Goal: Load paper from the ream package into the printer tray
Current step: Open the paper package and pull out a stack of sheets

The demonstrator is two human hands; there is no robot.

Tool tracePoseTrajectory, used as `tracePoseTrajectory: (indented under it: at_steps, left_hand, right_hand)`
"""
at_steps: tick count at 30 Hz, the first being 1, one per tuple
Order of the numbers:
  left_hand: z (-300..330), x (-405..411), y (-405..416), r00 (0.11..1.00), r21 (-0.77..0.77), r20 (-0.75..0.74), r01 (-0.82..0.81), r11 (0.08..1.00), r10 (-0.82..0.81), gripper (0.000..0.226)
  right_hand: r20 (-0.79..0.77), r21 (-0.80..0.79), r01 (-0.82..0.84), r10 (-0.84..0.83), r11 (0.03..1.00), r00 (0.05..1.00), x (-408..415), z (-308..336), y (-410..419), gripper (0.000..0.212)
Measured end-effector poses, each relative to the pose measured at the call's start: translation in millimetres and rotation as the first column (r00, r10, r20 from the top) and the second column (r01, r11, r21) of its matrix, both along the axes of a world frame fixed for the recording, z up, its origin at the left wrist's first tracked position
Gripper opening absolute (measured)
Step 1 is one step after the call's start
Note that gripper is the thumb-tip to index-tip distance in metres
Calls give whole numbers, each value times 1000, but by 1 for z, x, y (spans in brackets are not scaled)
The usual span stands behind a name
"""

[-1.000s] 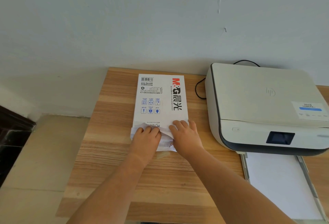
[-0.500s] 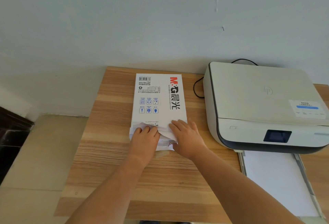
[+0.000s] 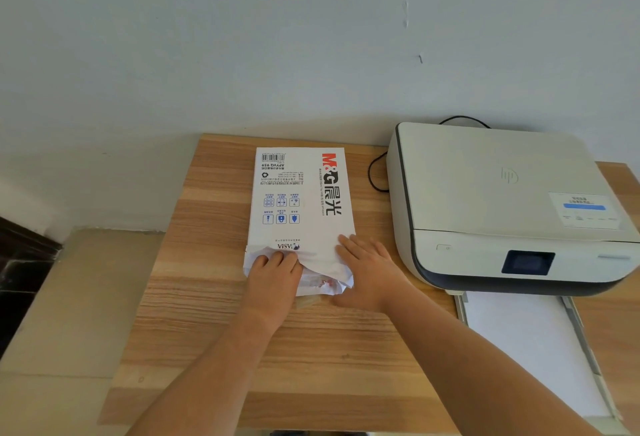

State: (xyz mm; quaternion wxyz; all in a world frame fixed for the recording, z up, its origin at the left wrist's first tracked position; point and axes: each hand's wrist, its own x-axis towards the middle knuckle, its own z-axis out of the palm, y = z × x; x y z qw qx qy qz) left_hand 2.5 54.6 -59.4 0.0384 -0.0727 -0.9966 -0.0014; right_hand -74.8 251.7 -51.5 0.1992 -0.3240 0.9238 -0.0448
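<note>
Your left hand (image 3: 273,274) covers the ream package (image 3: 299,200)'s torn near flap; its small print is unreadable. The printer tray (image 3: 588,345) runs off the near-right edge.

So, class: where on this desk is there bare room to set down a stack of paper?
Bare wood lies left of the ream package and along the near edge of the desk. The right is crowded by the printer and its tray.
</note>
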Motion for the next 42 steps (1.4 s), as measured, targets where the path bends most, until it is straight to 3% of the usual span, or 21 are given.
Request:
tracePoseTrajectory:
  at_steps: [8, 12, 15, 23, 28, 30, 34, 37, 42]
  left_hand:
    - [-10, 6, 2, 997, 12, -71, 30, 999, -30, 31]
    - [-14, 9, 1, 996, 30, -86, 29, 999, -26, 30]
    - [-18, 16, 2, 992, 65, -122, 39, 997, -31, 24]
    - [-21, 40, 7, 989, 63, -125, 84, 994, -76, 27]
    - [-27, 47, 8, 991, 29, -110, 84, 996, -81, 35]
    - [-25, 48, 8, 989, 18, -111, 97, 995, -94, 37]
    - [-22, 58, 10, 991, 12, -61, 119, 993, -118, 39]
    - [-20, 66, 14, 995, 11, -42, 89, 996, -88, 45]
    - [-21, 67, 12, 998, 13, -13, 67, 998, -67, 46]
  right_hand:
    - [81, -58, 56, -51, 997, 995, -3, 11, 2, 91]
    - [234, -215, 326, -276, 920, 932, -11, 13, -8, 69]
    - [357, -228, 465, -371, 856, 857, -19, 11, -15, 71]
    - [399, -225, 512, -401, 829, 825, -29, 7, -13, 67]
    - [337, -245, 514, -425, 822, 840, -11, 7, 1, 57]
    - [333, -247, 621, -537, 744, 775, 3, 6, 6, 49]
    - [556, -134, 883, -703, 450, 443, 25, 4, 15, 40]
    - [684, -27, 920, -664, 392, 303, 35, -6, 21, 33]
    - [819, -15, 950, -541, 311, 190, 42, -12, 23, 24]
